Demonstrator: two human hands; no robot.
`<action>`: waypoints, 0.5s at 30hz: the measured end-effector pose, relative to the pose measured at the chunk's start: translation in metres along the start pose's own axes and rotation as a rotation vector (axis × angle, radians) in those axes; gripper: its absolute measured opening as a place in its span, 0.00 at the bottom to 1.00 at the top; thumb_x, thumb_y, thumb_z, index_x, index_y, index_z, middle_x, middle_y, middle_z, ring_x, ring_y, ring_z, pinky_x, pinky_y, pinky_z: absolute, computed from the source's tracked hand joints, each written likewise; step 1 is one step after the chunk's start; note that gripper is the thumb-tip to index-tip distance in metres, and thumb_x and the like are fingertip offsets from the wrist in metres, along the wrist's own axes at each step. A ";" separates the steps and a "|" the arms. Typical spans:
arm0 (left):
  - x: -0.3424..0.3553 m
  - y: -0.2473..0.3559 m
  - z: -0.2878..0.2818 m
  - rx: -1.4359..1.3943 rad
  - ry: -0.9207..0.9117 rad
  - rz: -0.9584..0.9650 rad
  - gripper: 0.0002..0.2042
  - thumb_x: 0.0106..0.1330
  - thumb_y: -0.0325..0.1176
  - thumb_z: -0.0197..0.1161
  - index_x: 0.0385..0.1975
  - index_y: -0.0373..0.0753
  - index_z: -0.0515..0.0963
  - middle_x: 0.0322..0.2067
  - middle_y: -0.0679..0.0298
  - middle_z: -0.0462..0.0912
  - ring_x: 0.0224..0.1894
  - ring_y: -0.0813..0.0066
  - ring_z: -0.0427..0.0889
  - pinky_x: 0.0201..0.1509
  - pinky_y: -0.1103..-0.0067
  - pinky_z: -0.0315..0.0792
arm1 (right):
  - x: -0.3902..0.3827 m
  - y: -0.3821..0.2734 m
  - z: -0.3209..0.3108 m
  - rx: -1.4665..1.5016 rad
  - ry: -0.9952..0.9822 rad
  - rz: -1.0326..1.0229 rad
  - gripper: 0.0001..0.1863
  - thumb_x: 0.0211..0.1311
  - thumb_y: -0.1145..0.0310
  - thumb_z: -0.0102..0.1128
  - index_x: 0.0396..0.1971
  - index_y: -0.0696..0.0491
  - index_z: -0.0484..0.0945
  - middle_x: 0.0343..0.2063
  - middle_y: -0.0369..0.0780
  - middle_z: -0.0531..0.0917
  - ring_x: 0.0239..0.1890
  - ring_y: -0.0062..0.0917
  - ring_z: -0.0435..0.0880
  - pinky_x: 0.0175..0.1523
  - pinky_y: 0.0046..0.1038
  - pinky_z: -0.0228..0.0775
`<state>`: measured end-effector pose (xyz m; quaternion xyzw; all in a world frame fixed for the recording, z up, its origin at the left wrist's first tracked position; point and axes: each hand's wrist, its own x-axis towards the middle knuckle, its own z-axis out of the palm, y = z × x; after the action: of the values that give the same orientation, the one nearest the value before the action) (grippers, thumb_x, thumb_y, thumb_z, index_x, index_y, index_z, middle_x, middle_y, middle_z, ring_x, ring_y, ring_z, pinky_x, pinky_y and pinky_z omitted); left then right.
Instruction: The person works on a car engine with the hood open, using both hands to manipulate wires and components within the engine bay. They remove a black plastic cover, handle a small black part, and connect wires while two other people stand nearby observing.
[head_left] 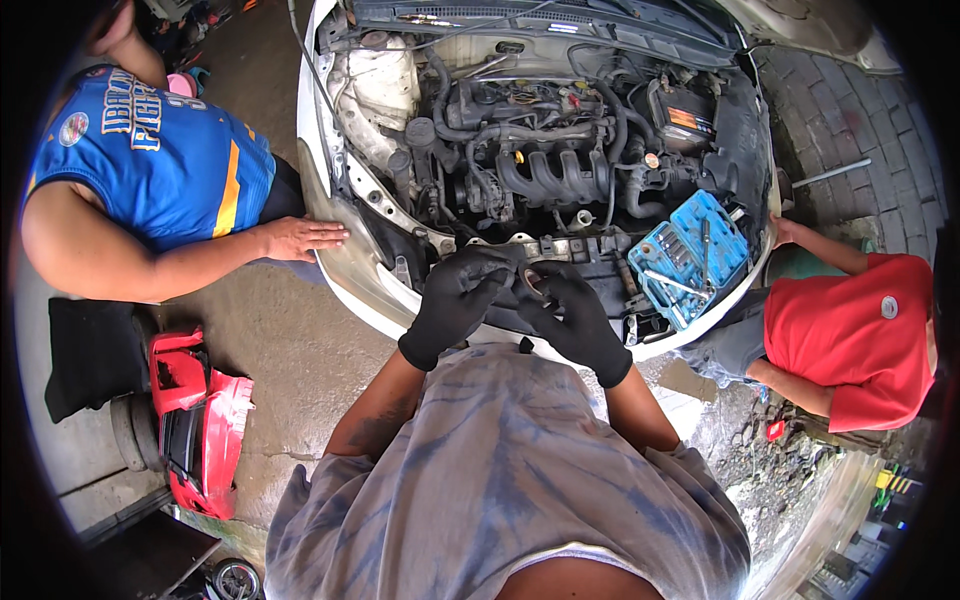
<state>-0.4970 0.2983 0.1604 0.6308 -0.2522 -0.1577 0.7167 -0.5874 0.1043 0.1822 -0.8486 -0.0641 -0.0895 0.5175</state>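
Blue cloth with a yellow stripe covers a co-worker (pixel 160 165) at the left of the frame, whose hand (pixel 305 238) lies flat on the corner of the white car (pixel 350 255). Below, at the lower left, we see a black mat (pixel 95 355), stacked tyres (pixel 128 435) and a red plastic panel (pixel 225 420); a strip of grey-brown floor (pixel 300 360) runs between that panel and the car's curved front edge. In the middle, both our black-gloved hands are near each other over that front edge, close below the engine (pixel 550 140), with a narrow gap between the fingertips. Our left hand (pixel 455 300) is pinched at the fingertips, and we cannot tell whether anything is between them. Our right hand (pixel 568 315) grips a small round piece (pixel 535 284) at frame centre; it is too small for us to make out its long axis or which way it points. Right of it, an open blue case (pixel 731 250) sits slanted on the bay's front edge, holding sockets (pixel 678 247) in its slots and a chrome tool (pixel 678 284) lying across it, pointing toward the lower right. At the far right, a co-worker in a red shirt (pixel 850 335) has one hand at the car's edge, and paving (pixel 905 130) spreads above.
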 end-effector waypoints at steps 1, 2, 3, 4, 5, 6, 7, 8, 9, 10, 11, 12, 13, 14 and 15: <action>0.001 0.006 0.003 -0.032 0.027 -0.026 0.07 0.64 0.18 0.62 0.40 0.33 0.82 0.41 0.59 0.85 0.46 0.69 0.85 0.52 0.74 0.77 | 0.000 -0.004 0.000 -0.063 -0.001 -0.011 0.20 0.59 0.65 0.72 0.48 0.59 0.80 0.53 0.49 0.79 0.46 0.39 0.85 0.49 0.33 0.76; 0.002 0.007 0.003 0.133 0.046 0.081 0.07 0.63 0.19 0.62 0.39 0.33 0.82 0.40 0.58 0.85 0.45 0.66 0.85 0.50 0.73 0.77 | 0.000 -0.006 -0.001 -0.125 0.000 -0.022 0.22 0.58 0.63 0.73 0.48 0.59 0.81 0.53 0.49 0.79 0.45 0.40 0.85 0.48 0.34 0.76; 0.005 0.008 0.002 0.298 0.064 0.189 0.06 0.62 0.20 0.63 0.37 0.33 0.81 0.39 0.57 0.85 0.43 0.63 0.85 0.49 0.72 0.77 | -0.001 -0.004 -0.001 -0.203 0.022 -0.014 0.23 0.56 0.60 0.74 0.47 0.58 0.81 0.52 0.50 0.79 0.47 0.42 0.84 0.49 0.36 0.76; 0.007 0.009 0.003 0.463 0.083 0.298 0.05 0.61 0.21 0.63 0.36 0.33 0.81 0.37 0.56 0.84 0.42 0.61 0.85 0.47 0.71 0.77 | -0.002 0.000 -0.001 -0.280 0.044 -0.006 0.24 0.55 0.57 0.75 0.46 0.58 0.82 0.52 0.50 0.78 0.48 0.44 0.82 0.50 0.39 0.77; 0.006 0.010 0.004 0.481 0.116 0.305 0.05 0.60 0.22 0.64 0.36 0.33 0.81 0.37 0.56 0.84 0.41 0.59 0.84 0.46 0.70 0.76 | -0.001 0.000 -0.001 -0.356 0.066 0.001 0.25 0.53 0.55 0.75 0.46 0.57 0.83 0.52 0.50 0.78 0.50 0.47 0.81 0.50 0.41 0.77; 0.006 0.011 0.006 0.498 0.148 0.311 0.06 0.60 0.22 0.64 0.36 0.33 0.81 0.36 0.55 0.83 0.40 0.57 0.84 0.46 0.69 0.76 | 0.000 -0.001 -0.002 -0.387 0.086 0.013 0.25 0.53 0.53 0.75 0.44 0.56 0.84 0.51 0.50 0.78 0.50 0.46 0.81 0.51 0.42 0.77; 0.006 0.011 0.008 0.515 0.181 0.317 0.06 0.59 0.23 0.65 0.36 0.33 0.81 0.35 0.55 0.83 0.39 0.55 0.83 0.45 0.69 0.76 | 0.001 -0.006 -0.003 -0.419 0.106 0.026 0.25 0.52 0.52 0.75 0.43 0.56 0.84 0.51 0.49 0.78 0.50 0.46 0.81 0.51 0.42 0.77; 0.006 0.012 0.009 0.506 0.194 0.313 0.06 0.60 0.23 0.64 0.36 0.33 0.81 0.35 0.55 0.83 0.39 0.55 0.83 0.46 0.69 0.76 | 0.002 -0.009 -0.005 -0.453 0.124 0.038 0.25 0.52 0.50 0.75 0.41 0.56 0.85 0.51 0.49 0.79 0.50 0.46 0.81 0.51 0.43 0.76; 0.006 0.012 0.009 0.496 0.207 0.309 0.05 0.60 0.23 0.64 0.36 0.33 0.81 0.35 0.55 0.83 0.40 0.56 0.83 0.47 0.69 0.76 | 0.002 -0.009 -0.008 -0.460 0.122 0.026 0.25 0.51 0.51 0.75 0.41 0.56 0.86 0.50 0.49 0.79 0.49 0.46 0.81 0.50 0.42 0.76; 0.006 0.012 0.009 0.486 0.221 0.305 0.05 0.61 0.23 0.64 0.36 0.33 0.81 0.35 0.55 0.83 0.40 0.57 0.83 0.48 0.69 0.76 | 0.002 -0.007 -0.012 -0.467 0.119 0.014 0.24 0.51 0.51 0.76 0.40 0.55 0.86 0.49 0.48 0.80 0.49 0.45 0.82 0.50 0.42 0.77; 0.006 0.013 0.007 0.465 0.235 0.292 0.05 0.61 0.24 0.64 0.36 0.33 0.81 0.36 0.55 0.83 0.41 0.57 0.83 0.48 0.69 0.75 | 0.002 -0.007 -0.015 -0.472 0.116 0.001 0.24 0.51 0.51 0.76 0.40 0.55 0.87 0.49 0.48 0.81 0.48 0.44 0.82 0.50 0.41 0.77; 0.006 0.014 0.006 0.444 0.249 0.279 0.05 0.62 0.24 0.64 0.36 0.33 0.81 0.36 0.55 0.83 0.41 0.58 0.83 0.49 0.69 0.75 | 0.002 -0.008 -0.017 -0.481 0.117 -0.013 0.24 0.51 0.51 0.76 0.40 0.54 0.87 0.48 0.48 0.81 0.47 0.44 0.83 0.49 0.41 0.77; 0.006 0.015 0.004 0.423 0.264 0.265 0.05 0.62 0.24 0.63 0.36 0.33 0.81 0.37 0.55 0.83 0.41 0.58 0.83 0.49 0.69 0.75 | 0.002 -0.010 -0.020 -0.491 0.118 -0.027 0.23 0.50 0.51 0.76 0.40 0.54 0.87 0.47 0.47 0.81 0.47 0.44 0.83 0.49 0.41 0.77; 0.006 0.013 0.000 0.440 0.275 0.275 0.05 0.63 0.23 0.62 0.37 0.33 0.81 0.37 0.55 0.83 0.42 0.59 0.83 0.49 0.71 0.75 | 0.002 -0.011 -0.022 -0.500 0.118 -0.041 0.23 0.50 0.51 0.77 0.40 0.53 0.88 0.47 0.47 0.82 0.46 0.44 0.83 0.48 0.41 0.77; 0.005 0.009 -0.004 0.456 0.287 0.285 0.05 0.64 0.22 0.61 0.37 0.32 0.81 0.38 0.55 0.83 0.42 0.61 0.83 0.49 0.72 0.75 | 0.001 -0.009 -0.023 -0.503 0.115 -0.033 0.23 0.50 0.50 0.77 0.39 0.53 0.88 0.46 0.47 0.82 0.45 0.43 0.84 0.48 0.40 0.78</action>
<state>-0.4918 0.3001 0.1696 0.7496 -0.2634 0.0961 0.5996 -0.5905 0.0876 0.2006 -0.9429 -0.0241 -0.1590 0.2916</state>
